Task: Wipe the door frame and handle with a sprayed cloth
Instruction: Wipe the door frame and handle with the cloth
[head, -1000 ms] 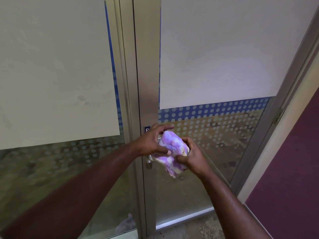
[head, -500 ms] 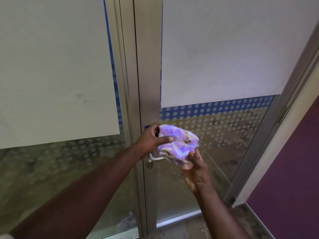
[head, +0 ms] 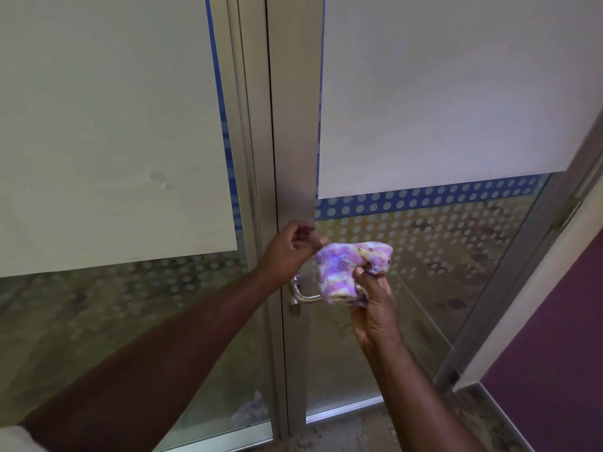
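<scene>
A bunched purple and white cloth hangs in front of the glass door, just right of the metal door frame. My right hand grips the cloth from below, thumb pressed into its right side. My left hand pinches the cloth's upper left corner between its fingertips. The silver lever handle sticks out of the frame below my left hand, and the cloth hides its right end. A small keyhole sits under the handle.
White paper sheets cover the upper glass on both sides. A blue dotted band crosses the right pane. A purple wall stands at the right, with a door hinge on the far jamb. The stone floor shows below.
The cloth has risen off the handle and spread out. My right hand turned palm up beneath it, and my left hand shifted to pinching its upper left corner.
</scene>
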`<move>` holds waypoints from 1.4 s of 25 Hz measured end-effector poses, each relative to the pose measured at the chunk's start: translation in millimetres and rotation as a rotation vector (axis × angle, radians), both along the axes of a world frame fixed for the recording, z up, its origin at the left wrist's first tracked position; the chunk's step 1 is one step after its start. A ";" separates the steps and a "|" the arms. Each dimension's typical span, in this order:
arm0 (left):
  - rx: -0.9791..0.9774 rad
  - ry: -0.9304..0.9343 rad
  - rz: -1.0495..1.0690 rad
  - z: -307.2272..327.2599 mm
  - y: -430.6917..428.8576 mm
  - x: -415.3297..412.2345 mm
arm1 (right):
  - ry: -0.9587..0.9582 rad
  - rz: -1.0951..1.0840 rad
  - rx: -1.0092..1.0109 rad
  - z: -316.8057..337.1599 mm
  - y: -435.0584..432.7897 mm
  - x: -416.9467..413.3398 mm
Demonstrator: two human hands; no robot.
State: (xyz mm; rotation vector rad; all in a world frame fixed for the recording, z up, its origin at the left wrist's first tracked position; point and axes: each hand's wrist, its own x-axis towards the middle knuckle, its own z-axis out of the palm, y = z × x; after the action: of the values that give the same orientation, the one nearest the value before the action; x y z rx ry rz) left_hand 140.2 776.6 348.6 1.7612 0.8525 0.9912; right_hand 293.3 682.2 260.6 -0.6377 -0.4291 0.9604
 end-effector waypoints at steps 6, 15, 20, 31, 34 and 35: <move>1.060 0.309 0.098 60.0 53.0 -20.7 | -0.389 -0.204 -0.218 -25.4 15.1 -4.5; 1.522 0.709 0.237 72.0 111.2 -18.6 | -1.065 -0.404 -0.237 -19.2 42.1 -37.9; 1.577 0.645 0.299 67.1 122.5 -13.6 | -1.449 -0.578 -0.001 -8.1 84.2 -44.0; 1.559 0.649 0.328 62.0 130.0 -11.5 | -1.803 -0.452 -0.051 -85.9 104.5 -49.1; 1.563 0.650 0.338 62.1 128.3 -10.9 | -1.813 -0.408 -0.088 -94.7 103.3 -50.2; 1.561 0.649 0.338 62.4 128.2 -11.0 | -1.806 -0.415 -0.092 -94.8 103.7 -50.6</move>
State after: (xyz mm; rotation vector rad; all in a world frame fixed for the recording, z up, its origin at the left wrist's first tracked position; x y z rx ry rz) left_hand 129.2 904.8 410.9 3.4762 0.7652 1.4994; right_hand 242.7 785.9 165.8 -1.5132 -1.7323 -0.2557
